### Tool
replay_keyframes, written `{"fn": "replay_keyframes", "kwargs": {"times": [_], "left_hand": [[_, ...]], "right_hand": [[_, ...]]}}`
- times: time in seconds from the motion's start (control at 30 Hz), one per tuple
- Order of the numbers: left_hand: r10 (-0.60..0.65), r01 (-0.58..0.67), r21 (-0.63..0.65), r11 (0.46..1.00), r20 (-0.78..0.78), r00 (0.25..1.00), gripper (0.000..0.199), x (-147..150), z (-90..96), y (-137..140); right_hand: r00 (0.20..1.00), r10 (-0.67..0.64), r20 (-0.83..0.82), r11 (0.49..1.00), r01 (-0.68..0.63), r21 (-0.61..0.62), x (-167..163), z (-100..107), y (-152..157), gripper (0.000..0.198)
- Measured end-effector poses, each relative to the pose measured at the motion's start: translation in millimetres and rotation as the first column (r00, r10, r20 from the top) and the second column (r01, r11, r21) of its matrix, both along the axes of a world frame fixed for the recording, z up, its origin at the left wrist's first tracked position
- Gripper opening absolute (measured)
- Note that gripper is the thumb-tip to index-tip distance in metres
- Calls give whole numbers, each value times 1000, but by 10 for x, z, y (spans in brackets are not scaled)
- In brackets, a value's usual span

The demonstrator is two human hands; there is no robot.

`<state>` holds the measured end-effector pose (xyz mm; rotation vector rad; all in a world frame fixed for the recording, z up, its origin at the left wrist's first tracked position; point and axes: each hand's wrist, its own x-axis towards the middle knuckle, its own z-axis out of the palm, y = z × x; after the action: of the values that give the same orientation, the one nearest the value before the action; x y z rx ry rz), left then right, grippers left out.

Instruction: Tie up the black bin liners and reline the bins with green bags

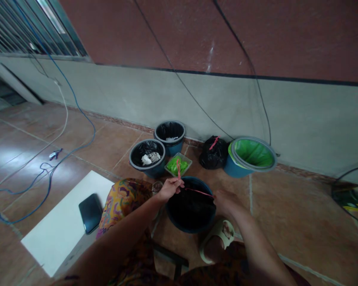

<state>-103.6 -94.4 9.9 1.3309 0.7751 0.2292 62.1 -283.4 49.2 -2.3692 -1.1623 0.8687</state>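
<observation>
Between my feet stands a dark blue bin (170, 217) with a black inside, too dark to make out fully. Over its left rim my left hand (170, 188) pinches a pink string (198, 192), one end of which sticks up above the fingers. The string runs across the bin's mouth to my right hand (226, 201), at the right rim, whose closed fingers grip it and are partly hidden. Just beyond the bin is a clear square tub (191, 162) holding bright green pieces (177, 164), perhaps rolled bags. A tied black garbage bag (212, 157) with a pink tie rests near the wall.
Two black-lined bins (151, 171) (174, 147) stand behind, with white scraps inside. At right is a blue bin (237, 169) with a green liner. A phone (90, 213) lies on a white board (52, 242) at left. Cables (77, 147) cross the tiled floor.
</observation>
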Motion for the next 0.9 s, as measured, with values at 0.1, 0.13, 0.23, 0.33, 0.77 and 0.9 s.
{"fn": "replay_keyframes", "kwargs": {"times": [0.1, 0.13, 0.23, 0.33, 0.77, 0.9], "left_hand": [[-54, 54, 7, 999, 3, 999, 39, 36, 15, -45], [-81, 81, 13, 997, 1, 997, 39, 52, 15, -64], [-156, 156, 31, 987, 2, 988, 42, 94, 4, -118], [-180, 179, 54, 982, 28, 983, 45, 114, 7, -149], [-163, 145, 184, 972, 86, 983, 36, 132, 0, -193], [-404, 366, 272, 890, 99, 909, 27, 128, -6, -262]], "right_hand": [[968, 65, -242, 978, -14, 206, -140, 111, 200, 26], [934, 100, -343, 957, 4, 290, -202, 159, 265, 29], [814, 199, -546, 895, 76, 440, -348, 308, 390, 29], [743, 245, -623, 860, 130, 494, -373, 416, 419, 27], [743, 320, -588, 882, -7, 471, -339, 506, 456, 23], [720, 348, -601, 879, -28, 475, -325, 591, 458, 26]]}}
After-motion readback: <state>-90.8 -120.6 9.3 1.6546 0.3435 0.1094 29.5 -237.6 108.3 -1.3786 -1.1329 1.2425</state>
